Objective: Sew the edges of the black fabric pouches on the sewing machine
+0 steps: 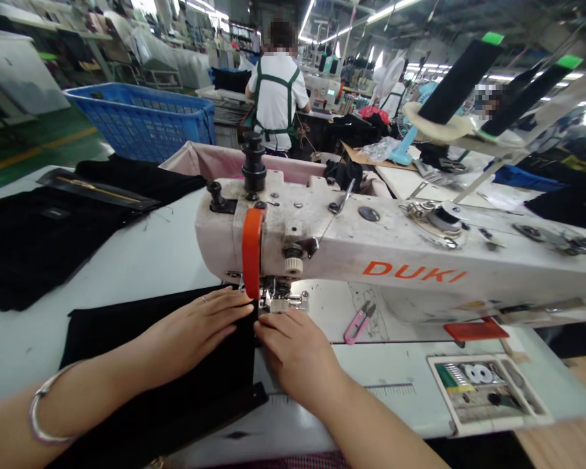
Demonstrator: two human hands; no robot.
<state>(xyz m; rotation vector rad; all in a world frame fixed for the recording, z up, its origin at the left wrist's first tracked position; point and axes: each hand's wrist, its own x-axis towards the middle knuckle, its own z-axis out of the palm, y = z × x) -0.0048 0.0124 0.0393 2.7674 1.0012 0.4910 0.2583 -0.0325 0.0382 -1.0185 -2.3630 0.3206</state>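
Note:
A black fabric piece point(185, 384) lies on the sewing machine's bed, its right edge running up to the presser foot point(279, 301). My left hand point(205, 329) rests flat on the cloth with its fingers stretched toward the needle area. At the cloth's right edge, just in front of the presser foot, my right hand point(295, 348) has its fingers bent and pressed together on the edge; the fingertips are partly hidden. The white sewing machine point(332, 241) has an orange guard point(252, 254) hanging close to my left fingertips.
Pink thread snips point(360, 322) lie right of the needle. A small parts tray point(488, 394) is set into the table at right. More black fabric point(43, 241) lies left. Behind stand a blue basket point(141, 120), thread cones point(461, 81) and a person in a white shirt point(276, 91).

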